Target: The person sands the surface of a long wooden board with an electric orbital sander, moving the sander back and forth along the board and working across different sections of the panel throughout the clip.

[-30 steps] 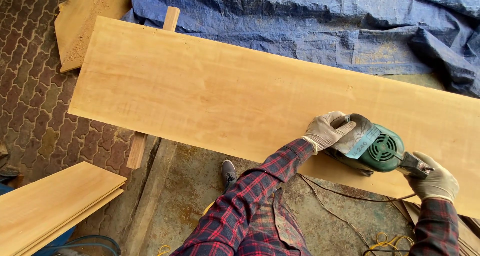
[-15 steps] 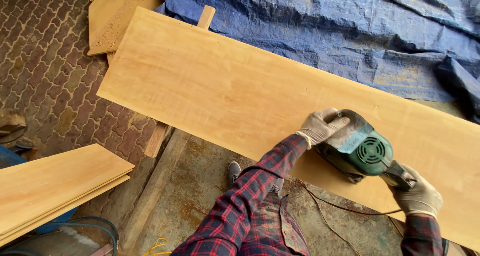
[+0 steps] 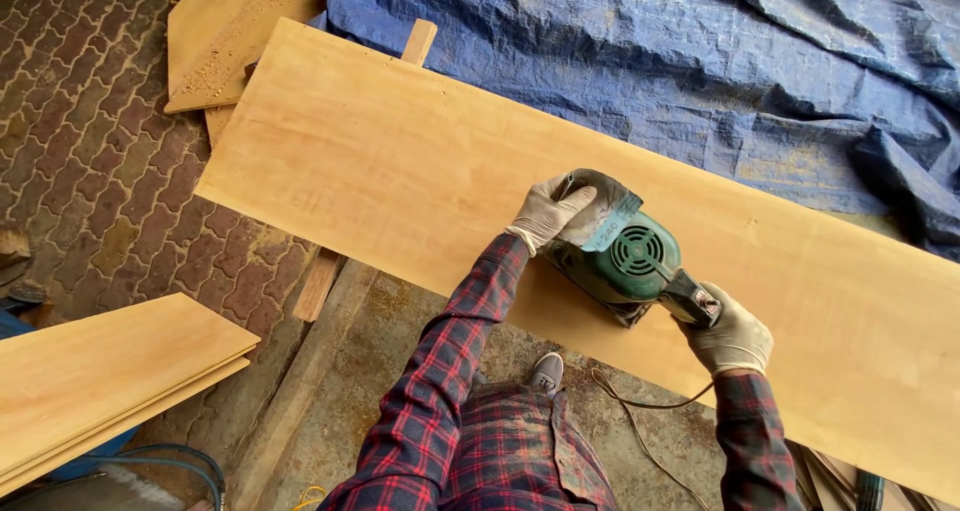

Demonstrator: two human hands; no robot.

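Brick-paved floor [image 3: 90, 171] at left, concrete strip below, crumpled blue tarp [image 3: 700, 61] behind.

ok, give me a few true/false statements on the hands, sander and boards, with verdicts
1. The left hand in a grey work glove presses the front of the green electric sander. True.
2. The right hand hangs free. False: it grips the sander's rear handle.
3. The sander sits on the long pale wooden board. True.
4. A red tarp lies behind the board. False: the crumpled tarp is blue.
5. Stacked pale boards lie at lower left. True.
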